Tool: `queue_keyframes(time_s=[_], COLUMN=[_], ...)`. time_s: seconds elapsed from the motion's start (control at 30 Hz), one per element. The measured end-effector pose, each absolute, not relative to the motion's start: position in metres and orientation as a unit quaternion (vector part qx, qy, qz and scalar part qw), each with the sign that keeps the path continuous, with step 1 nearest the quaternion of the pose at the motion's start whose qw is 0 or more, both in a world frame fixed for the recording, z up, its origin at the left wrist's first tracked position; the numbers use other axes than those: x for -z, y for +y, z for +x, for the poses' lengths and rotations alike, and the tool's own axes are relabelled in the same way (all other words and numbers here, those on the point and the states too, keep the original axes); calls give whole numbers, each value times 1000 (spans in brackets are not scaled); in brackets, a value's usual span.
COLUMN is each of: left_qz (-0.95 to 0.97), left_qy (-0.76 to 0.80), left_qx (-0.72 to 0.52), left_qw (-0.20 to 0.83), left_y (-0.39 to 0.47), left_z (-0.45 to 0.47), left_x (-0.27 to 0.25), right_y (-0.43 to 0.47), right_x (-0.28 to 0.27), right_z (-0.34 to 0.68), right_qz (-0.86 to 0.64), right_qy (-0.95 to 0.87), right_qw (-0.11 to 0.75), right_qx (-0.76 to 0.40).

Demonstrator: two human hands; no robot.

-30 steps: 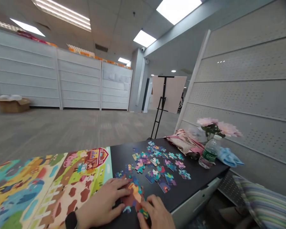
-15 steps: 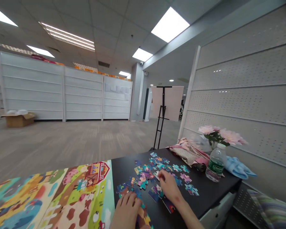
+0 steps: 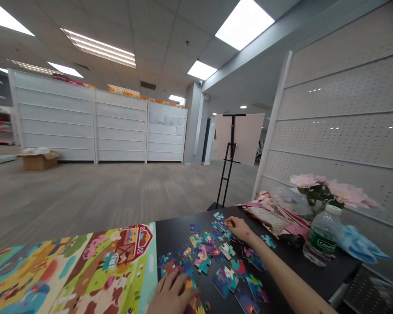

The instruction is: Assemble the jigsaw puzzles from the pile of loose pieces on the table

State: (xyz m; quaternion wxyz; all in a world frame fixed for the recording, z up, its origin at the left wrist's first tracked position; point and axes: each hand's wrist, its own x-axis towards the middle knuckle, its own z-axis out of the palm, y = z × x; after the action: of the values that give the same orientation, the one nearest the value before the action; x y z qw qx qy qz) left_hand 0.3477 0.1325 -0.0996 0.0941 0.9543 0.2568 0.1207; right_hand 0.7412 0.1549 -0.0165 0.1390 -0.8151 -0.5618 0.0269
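Loose jigsaw puzzle pieces [image 3: 203, 260] in blue, purple and yellow lie scattered over the black table [image 3: 175, 233]. My right hand [image 3: 240, 230] reaches to the far part of the pile, fingertips curled down onto a small orange-and-blue puzzle piece [image 3: 228, 223]. My left hand [image 3: 173, 291] lies palm down at the near edge, its fingers spread over several brown and yellow pieces that it partly hides. Left of it lies a colourful farm-animal picture sheet [image 3: 118, 266] with a cow and a red barn.
To the right stand a water bottle [image 3: 322, 235] with a green label, pink flowers [image 3: 347, 192], a patterned fabric bag [image 3: 267, 218] and a light blue cloth [image 3: 360, 244]. Beyond the table are an easel [image 3: 229, 161], white shelving panels [image 3: 121, 126] and a cardboard box [image 3: 39, 160].
My right hand has moved from the middle of the pile to its far side. My left hand stays on the near pieces. The view has turned slightly left.
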Motion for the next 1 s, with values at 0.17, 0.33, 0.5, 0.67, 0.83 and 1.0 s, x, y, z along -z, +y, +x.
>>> queue_keyframes(time_s=[0.17,0.33,0.5,0.67,0.83,1.0], left_qz=[961,959,972,975,977,978], left_qy=[228,212,177,155,148,119], left_qx=[-68,-70,-73,-100,-118,-170], left_qw=[142,172,136,123,94,-2], left_y=[124,117,113,110,106,107], left_z=[346,346,340,341,339,341], left_x=[63,38,37,50,46,58], right_y=[148,156,156,145,134,128], right_x=[3,5,4,-6,3,-4], right_z=[752,724,704,666,598,588], right_qz=[-823,-806,-810,-768,-707,-728], right_qy=[-559,-581,-562,-597,-669,-659], right_qw=[99,111,163,224,216,187], right_qx=[-11,-20,-38,-63,-76,-8])
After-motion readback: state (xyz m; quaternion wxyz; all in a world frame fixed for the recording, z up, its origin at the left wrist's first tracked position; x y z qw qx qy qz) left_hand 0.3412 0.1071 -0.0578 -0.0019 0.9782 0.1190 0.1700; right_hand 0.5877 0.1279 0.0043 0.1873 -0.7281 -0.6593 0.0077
